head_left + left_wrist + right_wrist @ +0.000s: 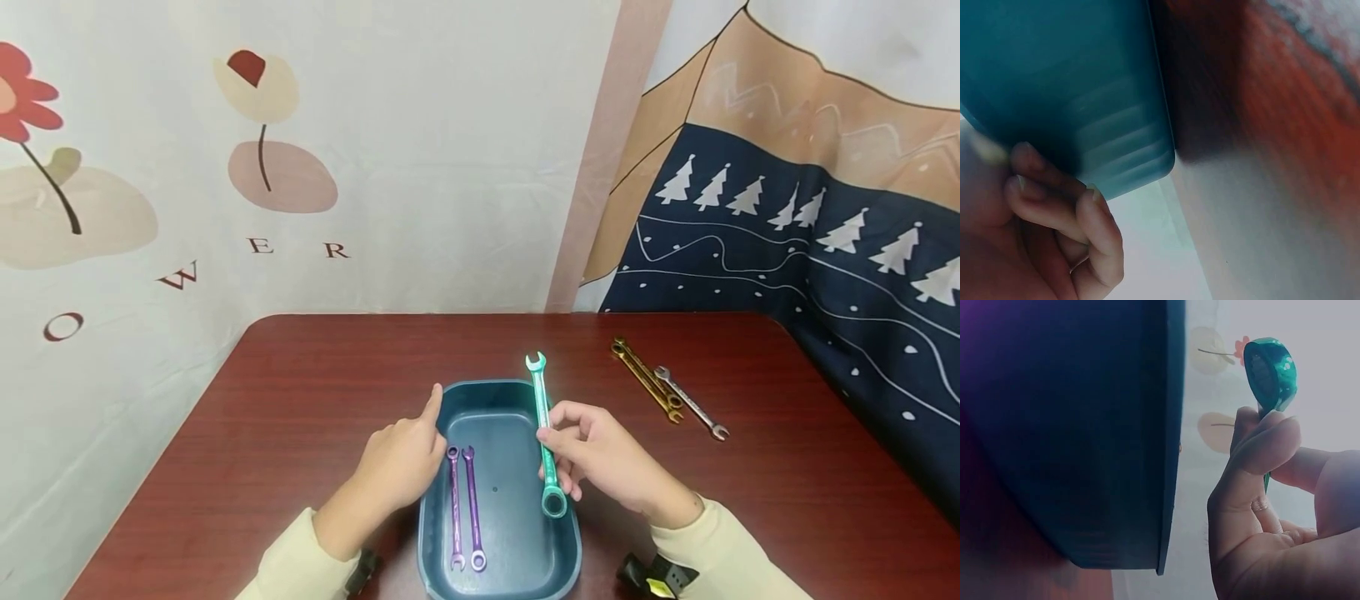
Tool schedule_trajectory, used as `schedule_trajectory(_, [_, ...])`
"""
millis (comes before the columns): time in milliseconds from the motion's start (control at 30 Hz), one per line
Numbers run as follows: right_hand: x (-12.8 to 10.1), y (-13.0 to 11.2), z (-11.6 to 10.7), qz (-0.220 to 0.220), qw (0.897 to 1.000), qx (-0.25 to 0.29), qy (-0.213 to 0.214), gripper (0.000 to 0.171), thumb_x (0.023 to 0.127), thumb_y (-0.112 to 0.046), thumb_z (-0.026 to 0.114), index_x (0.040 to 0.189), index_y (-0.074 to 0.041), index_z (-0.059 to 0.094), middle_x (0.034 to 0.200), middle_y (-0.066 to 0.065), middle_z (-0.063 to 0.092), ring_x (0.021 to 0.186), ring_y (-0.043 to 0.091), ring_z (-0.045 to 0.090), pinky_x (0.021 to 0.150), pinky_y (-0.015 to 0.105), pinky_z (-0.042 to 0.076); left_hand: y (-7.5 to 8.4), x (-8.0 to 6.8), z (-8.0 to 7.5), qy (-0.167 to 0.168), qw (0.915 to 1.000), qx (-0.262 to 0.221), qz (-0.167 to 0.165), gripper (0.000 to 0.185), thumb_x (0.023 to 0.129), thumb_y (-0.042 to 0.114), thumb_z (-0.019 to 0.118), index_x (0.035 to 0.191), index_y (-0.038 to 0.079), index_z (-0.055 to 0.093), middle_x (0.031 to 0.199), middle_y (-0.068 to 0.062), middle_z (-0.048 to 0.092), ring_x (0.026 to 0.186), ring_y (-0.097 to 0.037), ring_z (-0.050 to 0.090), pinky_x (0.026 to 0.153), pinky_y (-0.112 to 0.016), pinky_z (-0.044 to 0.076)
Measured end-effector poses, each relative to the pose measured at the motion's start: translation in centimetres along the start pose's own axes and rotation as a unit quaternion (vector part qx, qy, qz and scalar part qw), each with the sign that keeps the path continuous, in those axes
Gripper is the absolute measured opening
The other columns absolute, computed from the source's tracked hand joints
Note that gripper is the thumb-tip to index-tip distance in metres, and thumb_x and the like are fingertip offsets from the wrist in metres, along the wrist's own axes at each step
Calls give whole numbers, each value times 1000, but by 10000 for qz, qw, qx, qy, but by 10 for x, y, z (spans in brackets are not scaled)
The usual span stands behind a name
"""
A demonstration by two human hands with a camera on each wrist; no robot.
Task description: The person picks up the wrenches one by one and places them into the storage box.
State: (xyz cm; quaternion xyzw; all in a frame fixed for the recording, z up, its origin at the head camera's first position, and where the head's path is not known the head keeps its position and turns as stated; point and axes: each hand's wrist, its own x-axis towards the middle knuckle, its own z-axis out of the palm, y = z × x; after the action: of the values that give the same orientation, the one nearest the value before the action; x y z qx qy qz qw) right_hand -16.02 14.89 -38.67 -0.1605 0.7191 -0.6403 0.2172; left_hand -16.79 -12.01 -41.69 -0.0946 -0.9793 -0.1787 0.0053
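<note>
A teal plastic tray stands on the dark red table near its front edge. Two purple wrenches lie side by side in the tray's left half. My right hand pinches a green combination wrench by its shaft over the tray's right rim, ring end toward me. In the right wrist view the ring end sticks up above my fingers, beside the tray wall. My left hand rests against the tray's left side, index finger straight along the rim. The left wrist view shows its other fingers loosely curled beside the tray wall.
A gold wrench and a silver wrench lie on the table at the right rear, touching each other. Patterned cloth hangs behind and to the right of the table. Black wrist mounts show at the bottom edge.
</note>
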Motion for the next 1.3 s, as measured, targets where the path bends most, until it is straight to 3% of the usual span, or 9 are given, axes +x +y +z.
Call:
schedule_trajectory(267, [0,4,6,116,9999,-96,77,39,97,-24,64,101,14,55,64,7,63,51,11,61,54,29,57,0,0,1,-26,10000,-29,-35,70,98,23,54,159,8,25,48,2,40,40,-15,36,42,-27,30])
schedule_trajectory(600, [2,8,13,145,9997,-214,-29,34,98,-24,64,89,8,58,71,21,69,48,12,61,52,29,56,0,-1,-1,-30,10000,-54,-13,70,97,23,55,159,8,26,48,2,40,39,-14,36,42,-26,30])
schedule_trajectory(833, [4,8,20,107,9995,-298,28,35,95,-24,67,87,9,61,67,22,67,47,12,60,52,30,56,-1,0,-3,-38,10000,-52,-2,70,97,23,56,159,8,26,48,2,39,40,-14,36,42,-26,31])
schedule_trajectory(1133, [5,8,30,79,9980,-591,188,32,91,-23,73,93,8,66,63,18,64,47,13,60,53,32,57,1,1,-6,-43,9999,-85,-38,69,97,22,55,158,7,27,48,2,40,40,-14,36,43,-27,31])
schedule_trajectory(1300, [6,8,34,83,9932,-1096,391,28,90,-18,73,108,3,66,63,10,65,45,16,60,52,32,56,1,0,-6,-83,9999,-78,-68,69,97,23,55,159,8,26,48,2,40,40,-15,36,43,-27,31])
